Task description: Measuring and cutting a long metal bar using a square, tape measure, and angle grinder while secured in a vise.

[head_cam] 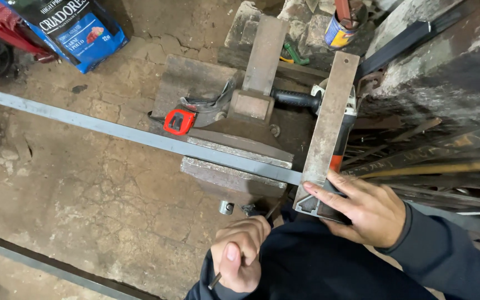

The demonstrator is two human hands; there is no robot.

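1. A long grey steel bar [140, 135] lies clamped in the jaws of a bench vise [234, 166], its long axis running from the upper left of the frame down to the right, where its end meets a metal try square [329, 125] just past the vise.

2. The square's blade stands across the bar, pointing up and away from the person, with its thick stock at the near end.

3. The right hand [362, 208] rests flat on that stock, fingers spread and pressing, touching the bar's end; it is the nearer hand to the bar.

4. The left hand [240, 253] sits below the vise, closed in a fist round a thin rod-like tool [216, 279], perhaps a scriber or pencil; its tip points up toward the corner where square and bar cross, just apart from it.

5. Behind the vise lie a red tape measure [178, 121] and an angle grinder [306, 100], partly hidden under the square; a blue sack [79, 28] stands on the cracked floor.
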